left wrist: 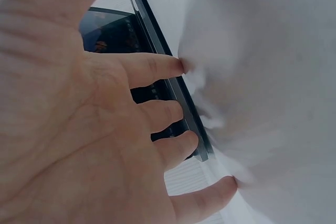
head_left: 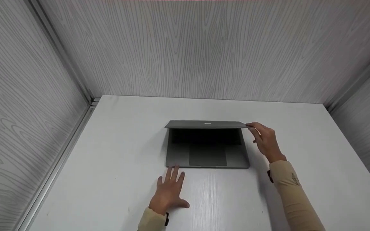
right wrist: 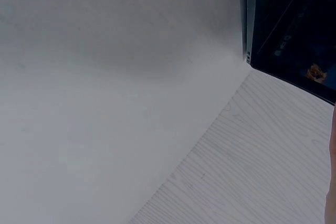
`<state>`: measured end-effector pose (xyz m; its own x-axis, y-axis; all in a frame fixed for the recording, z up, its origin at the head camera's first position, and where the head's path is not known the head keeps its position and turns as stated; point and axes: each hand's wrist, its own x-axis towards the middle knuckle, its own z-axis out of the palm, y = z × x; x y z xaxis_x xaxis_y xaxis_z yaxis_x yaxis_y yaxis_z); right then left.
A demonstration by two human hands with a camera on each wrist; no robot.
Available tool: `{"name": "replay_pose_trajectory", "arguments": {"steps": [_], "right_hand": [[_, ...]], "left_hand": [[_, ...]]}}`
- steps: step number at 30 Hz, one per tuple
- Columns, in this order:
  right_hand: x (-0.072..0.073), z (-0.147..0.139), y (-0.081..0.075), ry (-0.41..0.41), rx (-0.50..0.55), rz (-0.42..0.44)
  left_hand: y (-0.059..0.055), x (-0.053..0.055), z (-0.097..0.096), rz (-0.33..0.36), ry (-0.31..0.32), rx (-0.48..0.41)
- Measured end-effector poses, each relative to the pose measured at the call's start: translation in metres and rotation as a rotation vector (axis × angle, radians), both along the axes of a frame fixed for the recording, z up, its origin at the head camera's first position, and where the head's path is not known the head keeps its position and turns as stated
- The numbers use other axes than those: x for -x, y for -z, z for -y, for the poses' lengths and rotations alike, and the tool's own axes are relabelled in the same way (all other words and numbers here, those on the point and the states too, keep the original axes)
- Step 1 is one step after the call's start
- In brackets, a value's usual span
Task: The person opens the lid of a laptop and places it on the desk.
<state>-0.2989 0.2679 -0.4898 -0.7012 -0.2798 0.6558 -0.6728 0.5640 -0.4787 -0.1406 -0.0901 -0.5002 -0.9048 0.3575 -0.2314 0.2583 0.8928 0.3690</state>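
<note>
A grey laptop (head_left: 178, 154) lies on the white table, its lid (head_left: 201, 124) tilted partway over the keyboard, which is in shadow. My right hand (head_left: 267, 141) pinches the lid's right corner between thumb and fingers. Spread flat at the front, my left hand (head_left: 167, 194) has its fingertips at the left part of the base's front edge. In the left wrist view the fingers (left wrist: 155, 70) stretch toward the laptop's dark edge. The right wrist view shows part of the lit screen (right wrist: 294, 30) and only a sliver of the right hand (right wrist: 331, 182).
The white table (head_left: 124, 134) extends around the laptop on all sides. Behind it rises a grey wood-grain panel (head_left: 198, 57), with similar panels at left (head_left: 21, 106) and right (head_left: 365, 128). A metal rail (head_left: 59, 160) follows the table's left edge.
</note>
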Motion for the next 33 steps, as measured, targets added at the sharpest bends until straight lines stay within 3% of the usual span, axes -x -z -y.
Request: {"name": "replay_pose_trajectory", "arguments": {"steps": [7, 17, 33], "right_hand": [[0.006, 0.001, -0.006, 0.02, -0.012, -0.005], [0.018, 0.002, -0.012, 0.039, -0.025, -0.103], [0.03, 0.006, -0.028, 0.082, -0.046, -0.083]], "left_hand": [[-0.001, 0.001, 0.0, 0.0, 0.001, 0.01], [0.0, 0.001, -0.001, -0.002, -0.003, 0.007], [-0.001, 0.002, -0.001, 0.003, -0.003, 0.028]]}}
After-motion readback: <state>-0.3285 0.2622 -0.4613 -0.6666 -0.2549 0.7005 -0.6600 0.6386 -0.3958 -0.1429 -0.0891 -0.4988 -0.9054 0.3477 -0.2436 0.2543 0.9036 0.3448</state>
